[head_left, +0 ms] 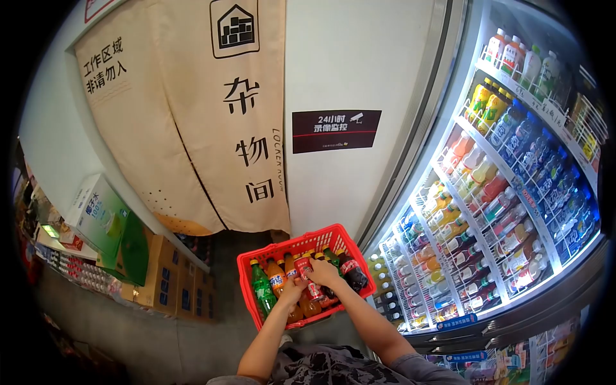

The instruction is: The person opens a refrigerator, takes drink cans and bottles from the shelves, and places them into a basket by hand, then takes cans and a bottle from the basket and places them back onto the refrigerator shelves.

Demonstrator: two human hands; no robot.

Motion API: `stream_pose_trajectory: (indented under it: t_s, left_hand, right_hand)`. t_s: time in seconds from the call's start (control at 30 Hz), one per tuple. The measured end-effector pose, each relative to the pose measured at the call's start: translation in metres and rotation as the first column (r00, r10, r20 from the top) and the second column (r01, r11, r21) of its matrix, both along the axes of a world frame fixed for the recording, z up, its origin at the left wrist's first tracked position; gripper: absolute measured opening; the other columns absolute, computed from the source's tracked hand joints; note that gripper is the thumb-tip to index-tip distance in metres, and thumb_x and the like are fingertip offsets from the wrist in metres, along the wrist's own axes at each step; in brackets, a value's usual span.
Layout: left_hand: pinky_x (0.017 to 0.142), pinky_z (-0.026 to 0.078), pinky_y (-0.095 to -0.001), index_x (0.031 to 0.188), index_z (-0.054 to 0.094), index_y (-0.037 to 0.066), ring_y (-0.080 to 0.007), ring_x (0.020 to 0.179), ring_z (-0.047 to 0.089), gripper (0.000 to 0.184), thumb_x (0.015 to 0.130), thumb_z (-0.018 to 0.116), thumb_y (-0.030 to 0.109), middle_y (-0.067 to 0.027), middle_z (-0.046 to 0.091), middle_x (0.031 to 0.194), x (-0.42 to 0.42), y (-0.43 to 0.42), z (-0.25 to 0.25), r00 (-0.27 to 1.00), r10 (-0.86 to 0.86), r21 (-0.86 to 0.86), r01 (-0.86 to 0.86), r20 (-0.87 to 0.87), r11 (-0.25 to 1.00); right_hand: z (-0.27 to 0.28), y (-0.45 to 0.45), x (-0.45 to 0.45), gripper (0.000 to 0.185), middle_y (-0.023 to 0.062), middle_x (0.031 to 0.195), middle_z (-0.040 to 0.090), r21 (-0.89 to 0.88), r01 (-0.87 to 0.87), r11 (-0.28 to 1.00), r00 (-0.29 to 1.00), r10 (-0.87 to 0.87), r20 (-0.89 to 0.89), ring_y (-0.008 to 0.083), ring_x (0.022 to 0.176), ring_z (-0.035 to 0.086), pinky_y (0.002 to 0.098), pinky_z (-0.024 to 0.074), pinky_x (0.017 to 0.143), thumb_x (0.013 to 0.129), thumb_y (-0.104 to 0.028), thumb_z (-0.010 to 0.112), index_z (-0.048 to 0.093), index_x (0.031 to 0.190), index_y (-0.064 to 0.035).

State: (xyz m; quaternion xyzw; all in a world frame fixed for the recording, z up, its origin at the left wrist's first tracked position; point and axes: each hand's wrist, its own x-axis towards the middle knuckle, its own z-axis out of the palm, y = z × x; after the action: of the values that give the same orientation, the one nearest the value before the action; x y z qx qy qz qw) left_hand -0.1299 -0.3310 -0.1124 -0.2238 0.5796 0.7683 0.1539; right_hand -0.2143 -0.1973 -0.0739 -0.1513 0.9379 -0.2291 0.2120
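A red plastic basket (242,282) in front of me holds several drink bottles. Among them are a green bottle (262,290) on the left, an orange soda bottle (276,277) beside it and a dark cola bottle (352,272) at the right. Over the middle of the basket, my right hand (325,273) has its fingers closed round a red drink can (314,292) with white markings. My left hand (294,289) is closed against the can's left side, its fingertips partly hidden. Other bottles lie under my hands and are partly covered.
A lit drinks fridge (475,212) with rows of bottles stands on the right. A beige door curtain (186,115) hangs ahead, beside a white wall with a black sign (336,131). Cardboard boxes (157,276) and a green-white carton (96,212) are stacked at left.
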Motion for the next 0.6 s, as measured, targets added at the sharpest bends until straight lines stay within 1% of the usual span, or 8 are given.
stream_pose_trajectory:
  t_s: [0.03, 0.1, 0.23, 0.3, 0.33, 0.4, 0.53, 0.6]
  left_hand:
    - [0.06, 0.051, -0.0273, 0.135, 0.042, 0.006, -0.0121, 0.073, 0.061, 0.047, 0.095, 0.063, 0.017, -0.0031, 0.06, 0.092, 0.0, 0.003, -0.002, 1.0, -0.002, 0.001, 0.002, 0.001, 1.0]
    - [0.062, 0.049, -0.0255, 0.137, 0.039, 0.006, -0.0127, 0.08, 0.061, 0.052, 0.093, 0.065, 0.015, -0.0035, 0.06, 0.099, 0.002, 0.007, -0.008, 0.991, 0.061, 0.035, -0.057, -0.116, 0.998]
    - [0.07, 0.05, -0.0281, 0.138, 0.038, 0.009, -0.0138, 0.091, 0.061, 0.056, 0.091, 0.067, 0.014, -0.0047, 0.06, 0.107, 0.007, -0.004, -0.013, 0.998, 0.039, 0.071, -0.035, -0.05, 0.997]
    - [0.078, 0.05, -0.0331, 0.141, 0.037, 0.012, -0.0141, 0.097, 0.06, 0.059, 0.091, 0.069, 0.015, -0.0043, 0.062, 0.111, 0.011, -0.01, -0.01, 0.999, 0.047, 0.072, -0.046, -0.008, 0.996]
    - [0.078, 0.05, -0.0331, 0.141, 0.037, 0.012, -0.0141, 0.097, 0.06, 0.059, 0.091, 0.069, 0.015, -0.0043, 0.062, 0.111, 0.012, -0.012, -0.006, 0.999, 0.046, 0.073, -0.046, -0.004, 0.996]
    - [0.083, 0.048, -0.0367, 0.143, 0.035, 0.013, -0.0139, 0.099, 0.059, 0.063, 0.09, 0.07, 0.016, -0.0039, 0.062, 0.112, 0.015, -0.019, -0.001, 0.999, 0.032, 0.153, -0.025, -0.043, 0.988]
    - [0.083, 0.048, -0.0357, 0.144, 0.034, 0.014, -0.0133, 0.099, 0.059, 0.066, 0.09, 0.07, 0.017, -0.0036, 0.063, 0.111, 0.013, -0.03, -0.001, 0.997, -0.002, 0.169, 0.015, -0.075, 0.985]
    - [0.086, 0.049, -0.0347, 0.146, 0.032, 0.013, -0.014, 0.102, 0.06, 0.067, 0.09, 0.069, 0.013, -0.0049, 0.063, 0.112, 0.009, -0.036, 0.002, 0.994, -0.005, 0.173, 0.024, -0.111, 0.985]
  right_hand:
    - [-0.004, 0.0, -0.001, 0.062, 0.0184, 0.089, 0.071, 0.001, 0.002, 1.0, 1.0, -0.002, 0.001, 0.0321, 0.086, 0.07, 0.0418, 0.0545, 0.08, 0.085, -0.04, 0.064, 0.054, 0.131, -0.0007]
    - [-0.013, 0.0, 0.001, 0.057, 0.0193, 0.095, 0.071, -0.064, 0.045, 0.997, 0.988, -0.054, -0.146, 0.0322, 0.092, 0.069, 0.041, 0.054, 0.083, 0.082, -0.037, 0.068, 0.059, 0.126, -0.0018]
    - [-0.008, 0.0, 0.009, 0.053, 0.018, 0.101, 0.071, -0.158, 0.087, 0.984, 0.987, -0.106, -0.119, 0.0305, 0.097, 0.069, 0.0393, 0.0534, 0.086, 0.08, -0.034, 0.073, 0.063, 0.122, -0.0029]
    - [0.004, 0.003, 0.017, 0.052, 0.0165, 0.108, 0.07, -0.325, 0.111, 0.939, 0.989, -0.136, -0.056, 0.0289, 0.102, 0.068, 0.0371, 0.0529, 0.088, 0.08, -0.03, 0.075, 0.063, 0.123, -0.004]
    - [0.009, 0.003, 0.018, 0.052, 0.0165, 0.108, 0.07, -0.324, 0.113, 0.939, 0.989, -0.137, -0.053, 0.0289, 0.102, 0.068, 0.0371, 0.0529, 0.088, 0.08, -0.03, 0.075, 0.063, 0.123, -0.004]
    - [0.012, 0.003, 0.023, 0.051, 0.0166, 0.114, 0.069, -0.451, 0.129, 0.883, 0.989, -0.149, -0.01, 0.0276, 0.106, 0.067, 0.0357, 0.0523, 0.09, 0.081, -0.028, 0.075, 0.062, 0.124, -0.003]
    - [0.016, 0.001, 0.026, 0.053, 0.0177, 0.114, 0.068, -0.463, 0.102, 0.88, 0.984, -0.157, -0.083, 0.0283, 0.107, 0.066, 0.0356, 0.0519, 0.091, 0.083, -0.027, 0.074, 0.059, 0.126, -0.0017]
    - [0.016, 0.002, 0.026, 0.054, 0.0179, 0.116, 0.068, -0.477, 0.086, 0.875, 0.981, -0.157, -0.112, 0.0268, 0.106, 0.067, 0.0342, 0.0519, 0.091, 0.083, -0.026, 0.074, 0.058, 0.128, -0.0016]
